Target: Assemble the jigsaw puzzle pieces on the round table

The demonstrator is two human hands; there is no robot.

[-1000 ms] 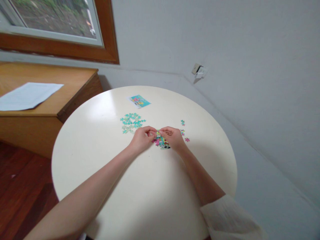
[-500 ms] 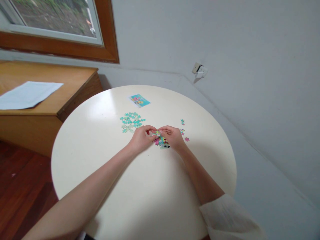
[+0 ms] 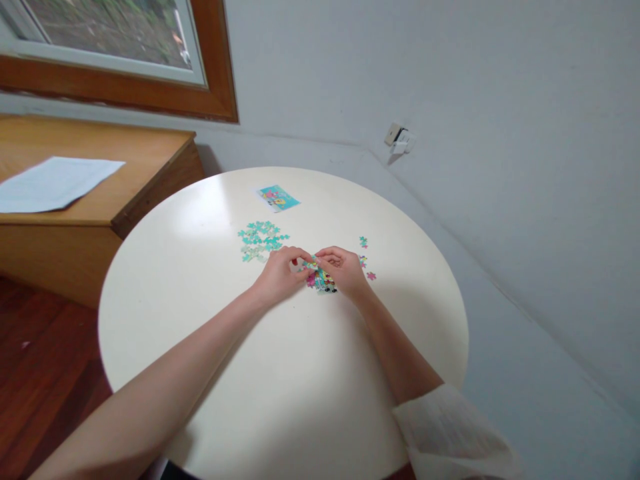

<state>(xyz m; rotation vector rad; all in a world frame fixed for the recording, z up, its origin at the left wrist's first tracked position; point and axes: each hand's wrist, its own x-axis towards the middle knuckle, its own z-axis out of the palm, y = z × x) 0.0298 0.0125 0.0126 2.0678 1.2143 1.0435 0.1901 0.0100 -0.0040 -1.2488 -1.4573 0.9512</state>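
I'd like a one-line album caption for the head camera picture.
Left hand and right hand close together over colourful puzzle pieces on a round white table, picture card beyond.

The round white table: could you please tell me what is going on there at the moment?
A person's left hand and right hand are pinching a small bit of jigsaw puzzle between them; whether it is one piece or several is too small to tell. Just below it lies a partly joined puzzle patch. Loose turquoise and pale green pieces spread beyond the left hand, with a few other pieces beside the right. A picture card lies farther back on the table.
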